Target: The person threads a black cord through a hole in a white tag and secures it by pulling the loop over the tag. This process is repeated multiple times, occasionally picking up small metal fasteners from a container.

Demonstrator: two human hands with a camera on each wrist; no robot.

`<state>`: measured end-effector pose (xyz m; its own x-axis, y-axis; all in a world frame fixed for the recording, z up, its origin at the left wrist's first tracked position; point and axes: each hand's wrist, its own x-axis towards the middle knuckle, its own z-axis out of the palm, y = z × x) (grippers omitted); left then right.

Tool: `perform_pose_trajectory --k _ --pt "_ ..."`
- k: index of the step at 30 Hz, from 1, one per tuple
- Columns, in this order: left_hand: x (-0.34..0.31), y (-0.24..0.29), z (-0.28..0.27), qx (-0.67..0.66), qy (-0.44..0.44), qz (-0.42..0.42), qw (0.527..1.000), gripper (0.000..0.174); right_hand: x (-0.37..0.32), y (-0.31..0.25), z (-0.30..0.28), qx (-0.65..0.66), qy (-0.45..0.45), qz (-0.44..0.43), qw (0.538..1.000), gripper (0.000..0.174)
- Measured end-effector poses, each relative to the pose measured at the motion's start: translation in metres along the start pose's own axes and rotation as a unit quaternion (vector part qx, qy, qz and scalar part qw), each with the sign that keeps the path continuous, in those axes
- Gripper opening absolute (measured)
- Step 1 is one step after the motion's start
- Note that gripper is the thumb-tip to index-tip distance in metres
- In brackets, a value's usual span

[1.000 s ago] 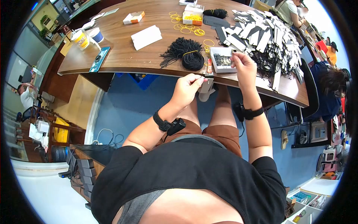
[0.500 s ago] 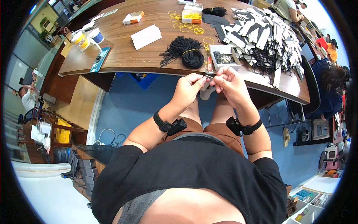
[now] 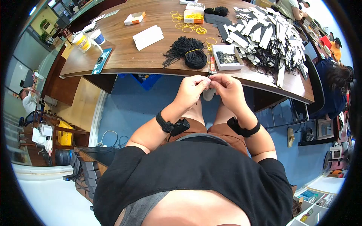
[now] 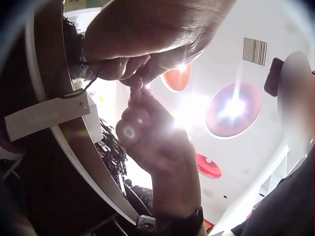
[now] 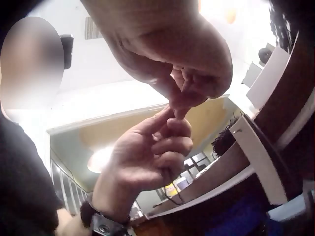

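In the head view my left hand point(image 3: 189, 90) and right hand point(image 3: 230, 92) meet fingertip to fingertip just in front of the table edge. A black cord point(image 4: 91, 84) runs from my left fingers to a pale rectangular hang tag point(image 4: 47, 118), which dangles below the hands in the left wrist view. The same tag point(image 5: 258, 160) shows large at the right in the right wrist view. My right thumb and forefinger pinch a small dark piece against the left fingertips, mostly hidden. Close by stands a white box point(image 3: 232, 67) of small black pieces.
A bundle of black cords point(image 3: 195, 60) lies on the table, left of the white box. Tags point(image 3: 260, 32) are heaped at the right. Yellow rubber bands point(image 3: 187, 28), white cards point(image 3: 148, 37), a phone point(image 3: 102, 61) and cups point(image 3: 82, 40) lie farther off.
My right hand has come from over the white box down and left to my left hand, and its fingertips have closed in there. The left hand has stayed nearly in place.
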<state>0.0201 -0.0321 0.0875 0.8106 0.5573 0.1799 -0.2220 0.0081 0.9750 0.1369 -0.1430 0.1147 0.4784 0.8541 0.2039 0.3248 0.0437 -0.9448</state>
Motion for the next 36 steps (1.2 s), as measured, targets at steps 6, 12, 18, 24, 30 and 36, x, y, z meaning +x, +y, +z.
perform_pose_trajectory --k 6,12,18,24,30,36 --pt "-0.003 0.003 -0.002 -0.005 0.003 -0.049 0.999 0.015 0.0 -0.001 -0.002 0.023 -0.01 0.026 0.999 0.012" --pt "-0.003 0.004 0.001 0.122 -0.034 0.054 0.99 0.014 0.006 -0.007 -0.009 -0.004 -0.02 0.065 0.998 0.014" --pt "-0.004 0.012 -0.003 0.209 -0.09 0.063 0.972 0.015 0.013 0.005 -0.023 0.018 -0.029 0.08 0.996 0.015" --pt "-0.001 0.011 -0.007 0.171 -0.089 0.066 0.979 0.017 0.009 -0.011 -0.028 -0.132 -0.047 -0.161 0.977 0.024" --pt "-0.002 0.016 -0.004 0.186 -0.108 0.068 0.974 0.016 0.007 -0.01 -0.027 -0.107 -0.082 -0.044 0.99 0.018" --pt "0.0 0.016 -0.001 0.285 -0.014 0.144 0.947 0.021 0.004 -0.01 -0.025 -0.234 0.048 -0.205 0.949 0.009"
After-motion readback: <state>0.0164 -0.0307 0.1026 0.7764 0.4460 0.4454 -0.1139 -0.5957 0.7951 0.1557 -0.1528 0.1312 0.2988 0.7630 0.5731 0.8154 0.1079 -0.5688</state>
